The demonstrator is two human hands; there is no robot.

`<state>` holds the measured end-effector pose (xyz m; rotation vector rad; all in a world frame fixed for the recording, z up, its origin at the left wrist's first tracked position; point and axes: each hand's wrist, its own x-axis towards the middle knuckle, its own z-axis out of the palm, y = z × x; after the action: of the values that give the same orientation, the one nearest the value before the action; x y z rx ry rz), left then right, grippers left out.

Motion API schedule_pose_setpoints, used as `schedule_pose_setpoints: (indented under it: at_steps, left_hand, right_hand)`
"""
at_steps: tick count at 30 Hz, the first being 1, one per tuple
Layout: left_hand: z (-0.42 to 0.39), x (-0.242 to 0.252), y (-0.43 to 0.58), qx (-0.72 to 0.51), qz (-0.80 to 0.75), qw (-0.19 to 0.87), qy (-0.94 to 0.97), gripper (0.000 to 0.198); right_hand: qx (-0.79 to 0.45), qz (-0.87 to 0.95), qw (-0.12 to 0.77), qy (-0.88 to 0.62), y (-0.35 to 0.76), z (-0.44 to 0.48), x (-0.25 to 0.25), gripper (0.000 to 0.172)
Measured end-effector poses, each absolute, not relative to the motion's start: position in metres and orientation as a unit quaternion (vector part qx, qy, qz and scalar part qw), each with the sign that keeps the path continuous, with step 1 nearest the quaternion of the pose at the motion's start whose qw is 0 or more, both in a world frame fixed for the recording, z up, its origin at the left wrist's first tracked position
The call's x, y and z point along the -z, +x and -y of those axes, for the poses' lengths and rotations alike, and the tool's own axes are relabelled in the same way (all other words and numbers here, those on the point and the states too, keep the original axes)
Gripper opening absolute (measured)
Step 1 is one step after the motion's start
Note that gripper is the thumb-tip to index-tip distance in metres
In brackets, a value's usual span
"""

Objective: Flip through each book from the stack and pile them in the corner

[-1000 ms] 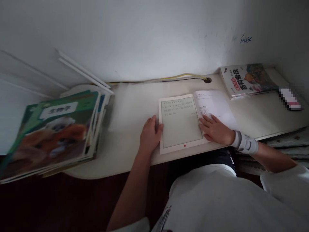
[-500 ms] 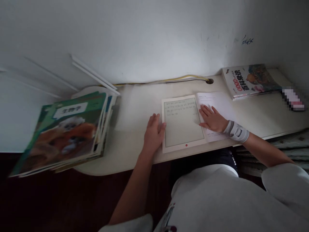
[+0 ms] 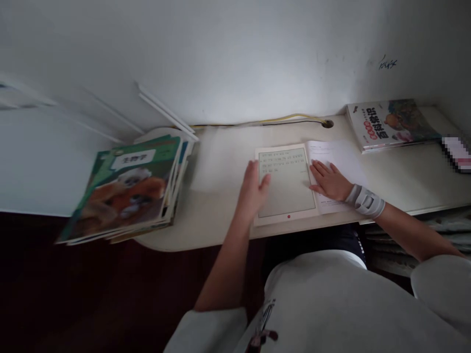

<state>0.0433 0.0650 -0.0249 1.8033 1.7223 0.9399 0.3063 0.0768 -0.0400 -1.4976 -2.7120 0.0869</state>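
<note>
An open booklet (image 3: 287, 193) lies on the white desk (image 3: 217, 211), its left page bordered and carrying a few lines of print at the top. Flat across the right page, near the fold, rests my right hand (image 3: 331, 181), fingers stretched out. A grey-white band (image 3: 364, 200) circles that wrist. My left hand (image 3: 253, 189) is at the booklet's left edge, slightly blurred, with the thumb held apart from the fingers and over the page margin. Nothing shows in its grasp.
A stack of books (image 3: 125, 191) with a green cover on top sits at the desk's left end, jutting past the edge. Several books (image 3: 393, 125) lie at the back right, near a blurred-out phone (image 3: 458, 152). A yellow cable (image 3: 287, 117) runs along the wall into a hole (image 3: 327, 124).
My left hand has shifted up and inward along the booklet's left edge, its thumb now over the margin. My right hand stays on the right page. The whole view has swung slightly left.
</note>
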Motion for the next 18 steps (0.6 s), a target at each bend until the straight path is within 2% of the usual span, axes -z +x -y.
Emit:
schedule_pose_setpoints:
  at_steps: [3,7,10,15,18]
  left_hand:
    - [-0.075,0.03,0.004,-0.414,-0.669,0.374,0.491,0.047]
    - [-0.079,0.02,-0.015,-0.429,-0.609,0.544,0.385,0.034]
    - [-0.084,0.009,-0.01,-0.397,-0.603,0.578,0.381,0.032]
    - [-0.098,-0.007,0.008,-0.274,-0.601,0.608,0.44,0.045]
    - [-0.102,-0.022,0.021,-0.314,-0.58,0.599,0.454,0.047]
  right_hand:
    - [-0.029,0.873,0.027,-0.486,0.306,-0.076,0.042,0.068]
    - [-0.023,0.873,0.034,-0.486,0.306,-0.075,0.046,0.067]
    - [-0.019,0.873,0.044,-0.486,0.305,-0.076,0.049,0.066]
    - [-0.032,0.869,0.046,-0.492,0.305,-0.078,0.053,0.067]
    - [-0.045,0.868,0.048,-0.493,0.304,-0.078,0.052,0.068]
